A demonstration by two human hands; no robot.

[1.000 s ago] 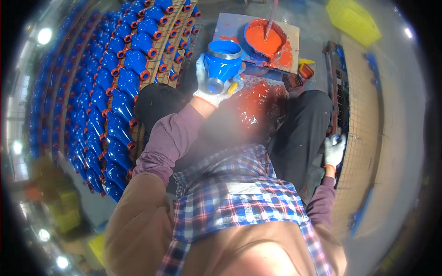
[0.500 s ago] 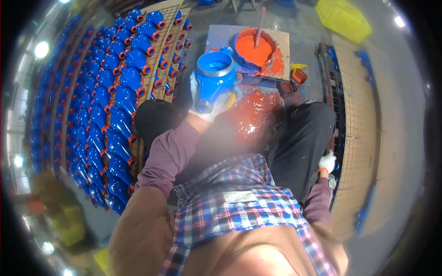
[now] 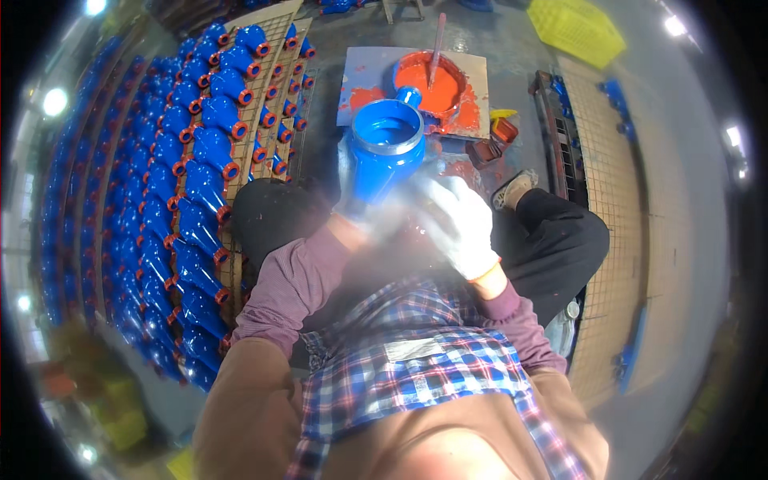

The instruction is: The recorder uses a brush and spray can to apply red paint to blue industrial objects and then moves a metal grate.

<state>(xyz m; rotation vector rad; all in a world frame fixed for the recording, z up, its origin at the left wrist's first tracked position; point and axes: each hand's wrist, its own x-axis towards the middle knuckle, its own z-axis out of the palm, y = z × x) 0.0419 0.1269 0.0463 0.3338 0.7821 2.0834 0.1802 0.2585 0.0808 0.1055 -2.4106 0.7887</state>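
My gloved left hand (image 3: 349, 188) grips a glossy blue metal casting (image 3: 386, 164) from its left side and underneath. The casting tilts with its wide round mouth up, ringed by a bare metal rim, and a short blue neck sticks out at its far side. My right hand (image 3: 456, 220), in a white glove, is just right of the casting's lower part. Its fingers are blurred, so whether they touch the casting or hold anything cannot be seen. Beyond the casting stands a basin of orange-red paint (image 3: 448, 90) with a stick (image 3: 437, 50) upright in it.
On the left, racks hold rows of blue castings (image 3: 212, 152) with red ends. A paint-spattered board (image 3: 364, 68) lies under the basin. Small dark red containers (image 3: 485, 152) sit right of it. A mesh rack (image 3: 612, 208) runs along the right, and a yellow crate (image 3: 576, 32) stands far right.
My right hand has come from beside the right rack to the casting. The casting has tilted a little and shifted slightly right and nearer. My right leg has moved outward.
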